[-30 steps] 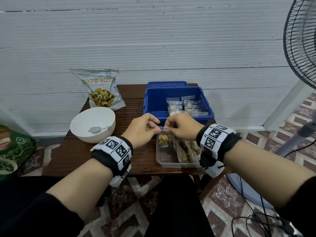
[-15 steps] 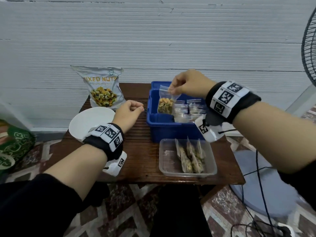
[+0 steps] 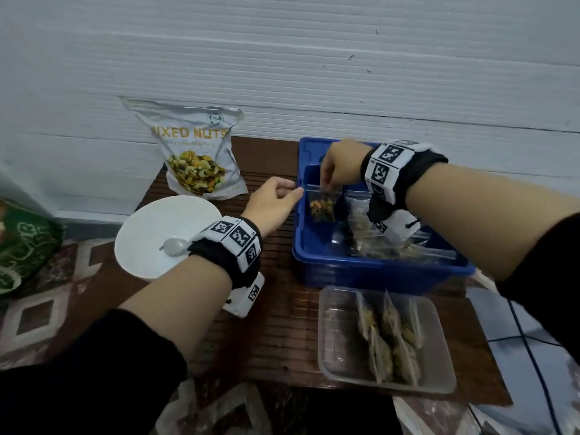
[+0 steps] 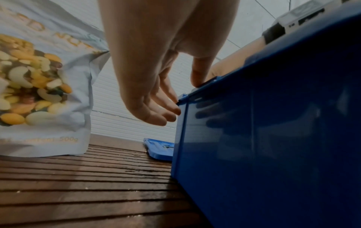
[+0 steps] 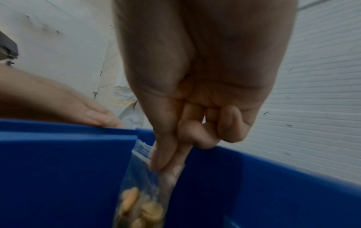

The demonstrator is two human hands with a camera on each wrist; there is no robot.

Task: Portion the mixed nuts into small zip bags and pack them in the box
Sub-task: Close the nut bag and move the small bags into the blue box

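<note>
Pinching a zip bag [image 3: 323, 205] of nuts by its top, the right hand [image 3: 340, 166] holds it inside the blue box [image 3: 376, 271]. At 9 o'clock, the left hand [image 3: 271, 204], fingers relaxed, touches the box's rim.

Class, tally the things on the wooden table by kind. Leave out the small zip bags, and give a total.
Blue box: 1
Blue lid: 1
White bowl: 1
Spoon: 1
Clear tray: 1
Mixed nuts pouch: 1
Total: 6
</note>
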